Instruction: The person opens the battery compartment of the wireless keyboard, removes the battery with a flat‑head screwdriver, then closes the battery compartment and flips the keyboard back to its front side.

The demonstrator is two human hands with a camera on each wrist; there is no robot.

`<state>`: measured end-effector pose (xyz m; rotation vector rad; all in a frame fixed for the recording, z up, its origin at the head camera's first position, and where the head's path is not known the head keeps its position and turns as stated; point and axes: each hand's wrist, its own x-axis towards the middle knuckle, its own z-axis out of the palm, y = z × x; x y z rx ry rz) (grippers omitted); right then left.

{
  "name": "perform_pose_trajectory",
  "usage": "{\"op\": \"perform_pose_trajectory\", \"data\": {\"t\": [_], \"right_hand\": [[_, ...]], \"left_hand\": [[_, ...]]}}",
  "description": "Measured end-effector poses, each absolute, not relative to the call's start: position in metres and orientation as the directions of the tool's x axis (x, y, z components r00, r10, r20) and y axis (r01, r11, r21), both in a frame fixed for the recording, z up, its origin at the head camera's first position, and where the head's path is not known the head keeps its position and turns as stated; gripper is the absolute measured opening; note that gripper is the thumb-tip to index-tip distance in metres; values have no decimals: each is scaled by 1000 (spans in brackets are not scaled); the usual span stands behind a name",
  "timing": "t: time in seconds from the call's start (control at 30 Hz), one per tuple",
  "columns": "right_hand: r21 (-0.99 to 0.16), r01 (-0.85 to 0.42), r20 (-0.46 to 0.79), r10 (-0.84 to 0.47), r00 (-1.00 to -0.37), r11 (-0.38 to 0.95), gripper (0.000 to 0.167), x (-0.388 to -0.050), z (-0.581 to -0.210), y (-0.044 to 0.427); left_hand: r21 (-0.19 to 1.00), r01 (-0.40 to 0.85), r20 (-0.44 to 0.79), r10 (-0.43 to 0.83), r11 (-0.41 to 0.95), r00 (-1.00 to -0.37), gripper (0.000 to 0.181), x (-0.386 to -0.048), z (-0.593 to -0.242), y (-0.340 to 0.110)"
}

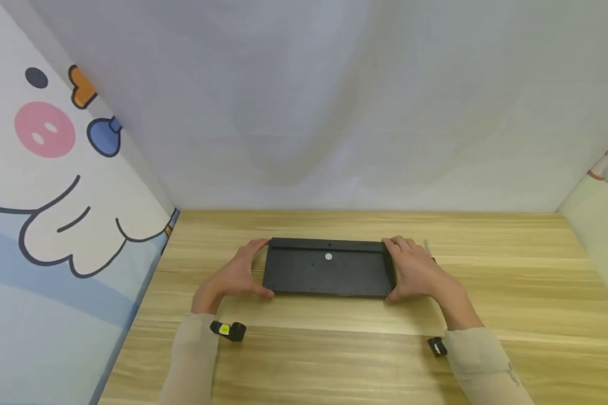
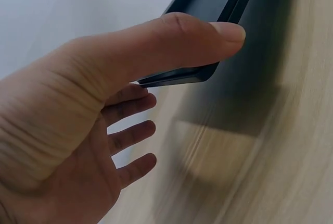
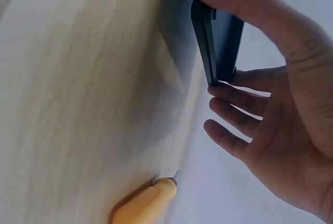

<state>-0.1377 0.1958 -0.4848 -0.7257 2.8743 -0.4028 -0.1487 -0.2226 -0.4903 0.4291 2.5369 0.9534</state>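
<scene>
A black keyboard [image 1: 329, 275] is held underside up, with a small round white sticker near its far edge. My left hand [image 1: 237, 274] grips its left end, the thumb [image 2: 203, 41] lying over the near edge and the index finger at the far corner. At the opposite end my right hand [image 1: 414, 269] holds it likewise between thumb and fingers. Both wrist views show a gap and a shadow between the keyboard and the table. The keys face down, out of sight.
A tool with an orange-yellow handle [image 3: 145, 203] lies on the wooden table [image 1: 324, 360] by my right hand; its kind cannot be told. Behind the table rises a pale wall [image 1: 334, 112]. A cartoon-printed panel [image 1: 56, 236] borders the left side.
</scene>
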Motion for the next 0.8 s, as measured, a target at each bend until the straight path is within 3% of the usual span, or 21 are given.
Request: {"op": "perform_pose_trajectory", "data": {"t": [0.8], "right_hand": [[-349,-398,-165,-474,-865,848,124,-156,-491,198]], "left_hand": [[482,232,-263,391,845,-882,117,-162,-498,-211]]}}
